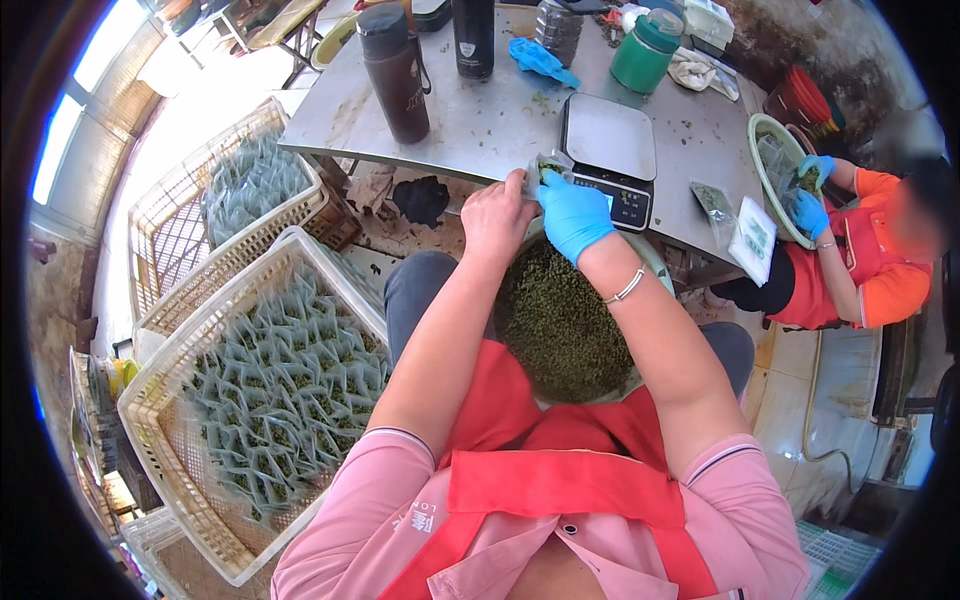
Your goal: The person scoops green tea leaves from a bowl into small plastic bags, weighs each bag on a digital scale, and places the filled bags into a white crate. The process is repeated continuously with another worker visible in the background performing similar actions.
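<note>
Head view: at upper centre, the person's bare left hand (497, 213) and blue-gloved right hand (574, 218) both grip a small clear plastic bag (547, 168) of green bits, beside a digital scale (608, 138). Below, near the centre, sits a round basin (656, 258) of dark-green granules (565, 320); a cream plastic crate (172, 468) of filled bags (285, 400) stands at lower left.

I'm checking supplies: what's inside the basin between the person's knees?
Loose green bits show in the basin; the right forearm covers part, and anything beneath the surface is hidden.
</note>
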A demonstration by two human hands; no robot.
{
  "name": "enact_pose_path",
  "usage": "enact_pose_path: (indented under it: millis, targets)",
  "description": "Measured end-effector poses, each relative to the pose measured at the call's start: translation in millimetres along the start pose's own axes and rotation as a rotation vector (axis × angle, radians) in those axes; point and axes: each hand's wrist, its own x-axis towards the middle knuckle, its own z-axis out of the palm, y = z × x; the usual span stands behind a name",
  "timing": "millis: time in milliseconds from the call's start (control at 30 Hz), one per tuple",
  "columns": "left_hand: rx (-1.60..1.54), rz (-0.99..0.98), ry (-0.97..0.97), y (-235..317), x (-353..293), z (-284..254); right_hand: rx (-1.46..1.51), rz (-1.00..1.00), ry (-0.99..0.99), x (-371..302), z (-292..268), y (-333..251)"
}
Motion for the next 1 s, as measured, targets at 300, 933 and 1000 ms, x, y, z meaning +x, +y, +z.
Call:
enact_pose_path:
  millis: [300,933,1000]
  targets:
    - [0.051,0.069,-0.12,11.5,1.0,-6.6,0.141,0.021,0.039,-16.1,-8.3,-6.5]
    - [-1.081,-0.676,-0.165,-3.1,-3.4,-12.7,1.118,0.924,0.477,-132.5,-16.3,206.0]
    - [-1.079,-0.572,-0.176,-18.5,-16.0,-19.7,1.095,0.962,0.486,-112.8,7.9,254.0]
